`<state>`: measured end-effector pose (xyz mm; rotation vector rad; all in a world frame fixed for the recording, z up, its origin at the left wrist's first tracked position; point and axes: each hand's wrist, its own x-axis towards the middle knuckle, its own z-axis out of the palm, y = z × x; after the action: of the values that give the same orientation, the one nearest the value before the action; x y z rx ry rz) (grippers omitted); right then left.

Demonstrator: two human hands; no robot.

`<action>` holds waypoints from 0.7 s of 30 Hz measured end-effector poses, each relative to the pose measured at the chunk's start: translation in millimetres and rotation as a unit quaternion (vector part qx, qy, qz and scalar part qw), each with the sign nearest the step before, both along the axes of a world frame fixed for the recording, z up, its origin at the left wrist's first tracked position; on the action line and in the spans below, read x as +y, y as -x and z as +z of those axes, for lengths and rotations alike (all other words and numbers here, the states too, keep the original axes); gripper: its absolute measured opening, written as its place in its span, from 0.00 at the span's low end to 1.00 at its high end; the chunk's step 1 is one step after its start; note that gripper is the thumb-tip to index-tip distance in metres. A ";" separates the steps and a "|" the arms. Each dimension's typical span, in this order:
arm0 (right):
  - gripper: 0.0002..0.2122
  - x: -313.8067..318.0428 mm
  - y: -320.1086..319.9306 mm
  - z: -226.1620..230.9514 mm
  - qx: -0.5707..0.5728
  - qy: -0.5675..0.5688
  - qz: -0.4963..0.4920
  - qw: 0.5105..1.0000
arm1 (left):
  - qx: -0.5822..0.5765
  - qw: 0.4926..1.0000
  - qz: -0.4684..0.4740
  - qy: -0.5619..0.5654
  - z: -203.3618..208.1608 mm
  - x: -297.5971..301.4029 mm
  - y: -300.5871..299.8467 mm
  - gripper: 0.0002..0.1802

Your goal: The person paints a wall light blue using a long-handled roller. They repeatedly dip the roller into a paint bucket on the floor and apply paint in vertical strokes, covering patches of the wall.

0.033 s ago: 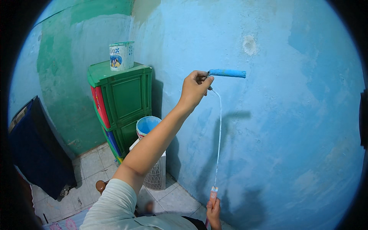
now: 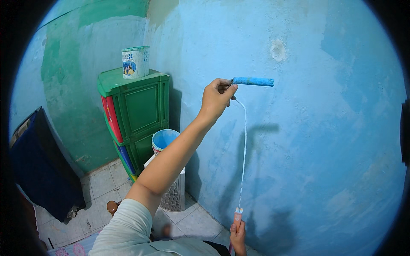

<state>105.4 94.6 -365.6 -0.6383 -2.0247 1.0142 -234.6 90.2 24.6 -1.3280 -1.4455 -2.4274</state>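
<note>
A paint roller is stretched between my two hands in front of the blue wall (image 2: 324,141). Its narrow blue sleeve (image 2: 254,81) lies nearly level at the top, pointing right. My left hand (image 2: 218,96) is closed on the metal frame at the sleeve's left end, fingertips pinching it. From there the thin, paint-spattered rod (image 2: 245,149) bends and runs down to a pinkish-orange handle (image 2: 237,217). My right hand (image 2: 238,239), low in the view, is wrapped round that handle. Whether the sleeve touches the wall I cannot tell; a roller-shaped shadow falls below it.
Left of my arm stands a green plastic drawer cabinet (image 2: 143,106) with a white paint tub (image 2: 136,64) on top. Beside it a blue-stained bucket (image 2: 164,138) rests on a whitish lattice-sided stand (image 2: 174,196). Dark blue cloth (image 2: 47,166) hangs far left, above the tiled floor (image 2: 100,187).
</note>
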 end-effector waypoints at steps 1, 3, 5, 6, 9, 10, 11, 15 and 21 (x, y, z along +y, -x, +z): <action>0.14 0.4 -0.4 -2.6 0.006 0.009 0.003 1.000 | 0.002 1.000 -0.004 0.015 1.3 -2.4 0.9 0.18; 0.14 3.6 -1.7 -8.8 0.017 0.028 0.009 0.999 | 0.007 0.999 -0.012 0.045 3.0 -7.4 2.9 0.18; 0.14 5.1 -3.5 -9.3 0.021 0.039 0.016 0.999 | 0.000 0.999 -0.028 0.041 4.0 -6.1 2.1 0.17; 0.14 5.5 -3.8 -9.0 0.023 0.044 0.021 0.999 | -0.004 0.999 -0.036 0.039 4.3 -6.2 2.1 0.16; 0.14 7.4 -4.4 -10.5 0.030 0.050 0.036 0.998 | -0.026 0.999 -0.041 -0.018 4.2 -2.3 2.3 0.17; 0.14 8.5 -4.8 -11.3 0.025 0.044 0.035 0.998 | -0.025 0.998 -0.045 -0.025 4.8 -2.2 1.9 0.17; 0.14 9.7 -5.2 -12.4 0.020 0.039 0.034 0.998 | -0.024 0.998 -0.050 -0.032 5.4 -2.3 1.6 0.17; 0.14 10.7 -4.4 -13.9 0.046 0.041 0.039 0.997 | -0.023 0.996 -0.075 -0.038 9.8 -5.9 -6.6 0.19; 0.14 9.2 -5.9 -5.1 0.029 0.031 0.035 0.999 | 0.015 0.997 -0.065 0.027 19.9 -4.9 -11.3 0.20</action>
<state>111.2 103.7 -370.7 -0.5671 -1.9844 1.1270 -223.3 85.3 44.6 -1.5087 -1.4734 -2.4509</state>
